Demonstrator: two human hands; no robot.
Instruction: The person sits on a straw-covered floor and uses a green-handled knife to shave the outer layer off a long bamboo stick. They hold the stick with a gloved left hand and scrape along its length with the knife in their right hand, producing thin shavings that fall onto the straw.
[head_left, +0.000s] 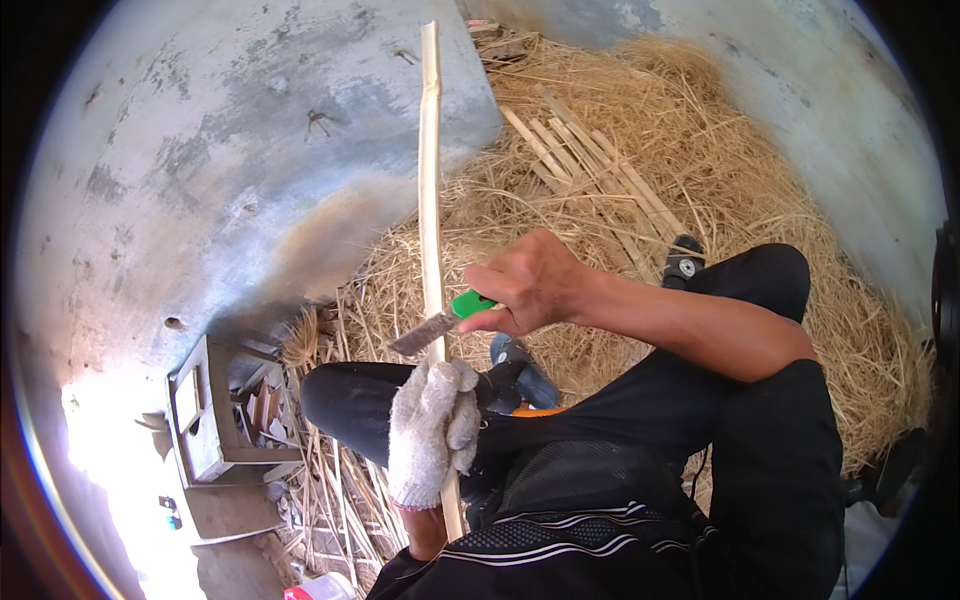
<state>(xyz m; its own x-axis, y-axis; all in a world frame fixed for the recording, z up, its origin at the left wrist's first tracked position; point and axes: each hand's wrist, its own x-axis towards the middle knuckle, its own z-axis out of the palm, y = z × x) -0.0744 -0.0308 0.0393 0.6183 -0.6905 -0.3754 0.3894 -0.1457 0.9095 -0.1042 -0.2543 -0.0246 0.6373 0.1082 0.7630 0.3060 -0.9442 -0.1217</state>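
Observation:
A long split bamboo strip (430, 190), pale on its inner face and with a node near the top, runs up and away from my lap. My left hand (430, 430), in a whitish knit work glove, is closed around its lower part. Bare, my right hand (530, 280) grips the green handle (472, 303) of a knife. The knife's flat, dull grey blade (422, 334) lies across the strip just above the glove. Whether its edge bites into the bamboo cannot be made out.
Dry shavings (770, 230) cover the floor ahead and to the right. Several bamboo strips (590, 160) lie on them. A worn wall (300, 110) rises at the left, above a wooden box (215, 430) of scraps. My crossed, black-clad legs (770, 400) frame the work.

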